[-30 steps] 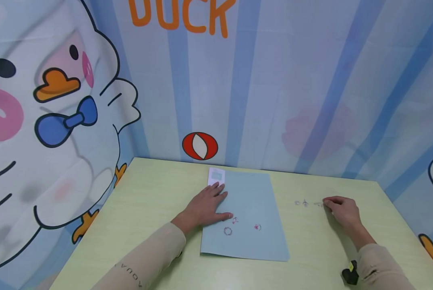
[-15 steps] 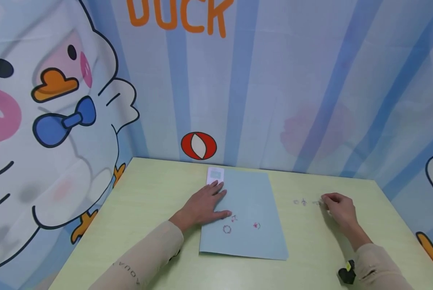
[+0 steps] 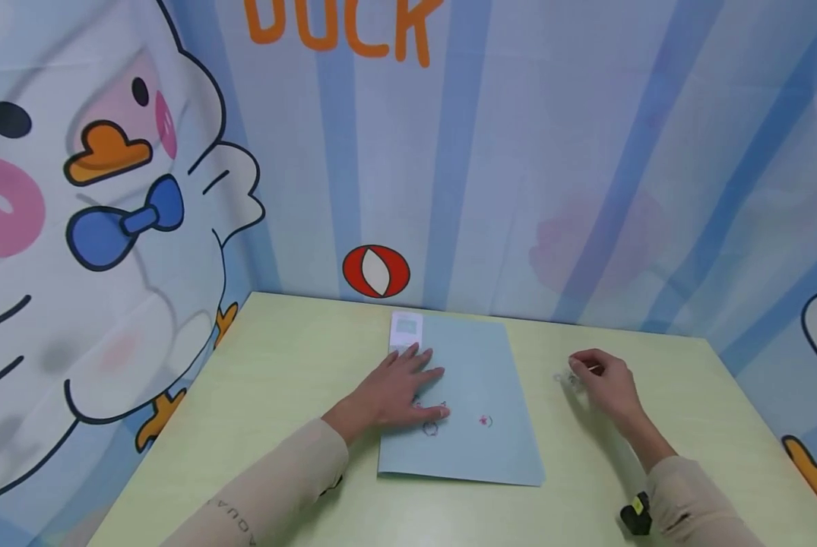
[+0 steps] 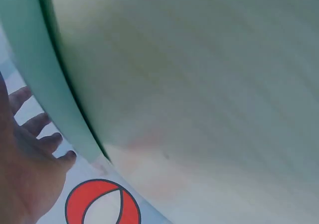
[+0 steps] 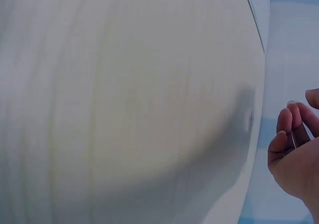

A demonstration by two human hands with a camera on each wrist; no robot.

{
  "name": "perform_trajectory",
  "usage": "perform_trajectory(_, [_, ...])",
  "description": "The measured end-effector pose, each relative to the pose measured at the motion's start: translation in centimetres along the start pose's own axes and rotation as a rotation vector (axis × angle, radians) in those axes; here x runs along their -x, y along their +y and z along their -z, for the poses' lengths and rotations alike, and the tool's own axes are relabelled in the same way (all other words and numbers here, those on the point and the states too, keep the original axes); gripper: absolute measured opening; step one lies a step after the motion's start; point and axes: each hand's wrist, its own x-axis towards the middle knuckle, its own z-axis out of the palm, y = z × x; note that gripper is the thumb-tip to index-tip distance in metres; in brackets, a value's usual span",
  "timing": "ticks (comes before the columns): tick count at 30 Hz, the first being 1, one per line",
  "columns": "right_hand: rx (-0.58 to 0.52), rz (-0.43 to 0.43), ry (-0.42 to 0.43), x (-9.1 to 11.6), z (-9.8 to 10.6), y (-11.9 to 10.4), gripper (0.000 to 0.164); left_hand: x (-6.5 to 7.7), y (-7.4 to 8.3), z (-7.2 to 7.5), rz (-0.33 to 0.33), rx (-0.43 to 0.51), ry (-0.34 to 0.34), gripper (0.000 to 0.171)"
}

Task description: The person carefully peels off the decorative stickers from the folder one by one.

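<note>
Fingers spread apart and nearly straight, the left hand (image 3: 397, 395) lies on the left part of a blue sheet (image 3: 463, 357), its thumb pointing across toward the right. Near the fingertips, at the sheet's far left corner, is a white card (image 3: 406, 325). Close below the thumb is a small ring-shaped mark (image 3: 431, 428), and farther right on the sheet a pink mark (image 3: 486, 420). Beyond the sheet's right edge, the right hand (image 3: 611, 386) hangs with bent fingers, thumb and forefinger close together, just beside some small faint pieces (image 3: 558, 377) on the pale yellow table (image 3: 299, 349); the view is too poor to tell whether anything is pinched there. By the right sleeve (image 3: 688, 501) sits a black object (image 3: 635, 515) with a yellow patch. Behind the table hangs a blue striped cloth (image 3: 517, 137).
</note>
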Motion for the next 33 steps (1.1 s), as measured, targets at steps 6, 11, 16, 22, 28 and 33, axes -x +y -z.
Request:
perform_trajectory(6, [-0.023,0.132,-0.078,0.3,-2.0,-2.1,0.035,0.0,0.2,-0.9,-0.005,-0.072,-0.023,0.095])
perform_trajectory(11, [-0.012,0.244,-0.147,1.0,-3.8,-3.4,0.027,0.1,-0.2,-1.2,0.007,-0.101,-0.017,0.094])
perform_trajectory(16, [-0.005,0.296,-0.199,1.9,-5.3,-4.3,0.026,0.1,-0.3,-1.0,0.005,-0.102,-0.025,0.094])
perform_trajectory(22, [0.004,0.323,-0.265,2.7,-6.6,-5.0,0.026,0.0,-0.2,-1.1,-0.001,-0.101,-0.027,0.094])
perform_trajectory(28, [0.019,0.368,-0.325,3.0,-7.2,-5.3,0.024,-0.3,-0.3,-1.3,0.006,-0.121,-0.023,0.093])
perform_trajectory(33, [0.045,0.425,-0.379,3.1,-7.6,-5.8,0.021,-0.2,-0.5,-1.1,0.006,-0.121,-0.021,0.093])
